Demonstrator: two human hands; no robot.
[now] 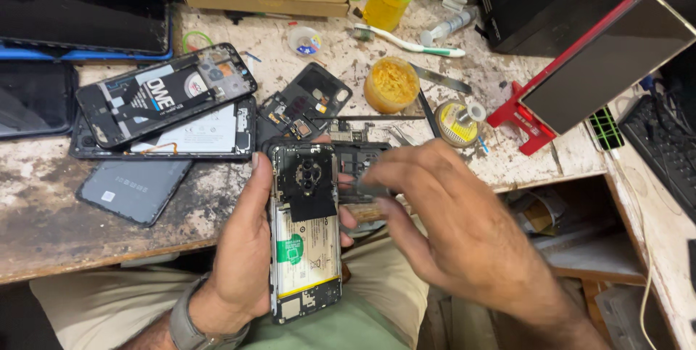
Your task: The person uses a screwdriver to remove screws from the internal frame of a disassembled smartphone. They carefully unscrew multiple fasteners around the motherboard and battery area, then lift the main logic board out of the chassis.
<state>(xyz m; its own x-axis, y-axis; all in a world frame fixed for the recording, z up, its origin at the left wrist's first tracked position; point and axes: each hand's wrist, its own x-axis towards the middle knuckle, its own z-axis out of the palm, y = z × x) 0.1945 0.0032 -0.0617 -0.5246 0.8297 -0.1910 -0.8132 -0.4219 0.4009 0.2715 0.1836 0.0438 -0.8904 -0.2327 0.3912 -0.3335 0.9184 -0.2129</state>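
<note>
Left hand (243, 256) grip wrapped around an opened phone (306, 230); right hand (449, 227) grip pinching a thin dark tool (366, 189).

The left fingers curl behind the phone and the thumb lies along its near edge, holding it face down over the lap so the exposed battery and camera module face up. The right fingertips are pressed together on the tool, whose tip I cannot make out, just beside the phone's upper right edge. Beyond both grips, on the table (43, 212), lie other opened phones (167, 96), loose back covers (134, 189) and a round tub of yellow paste (391, 83).
</note>
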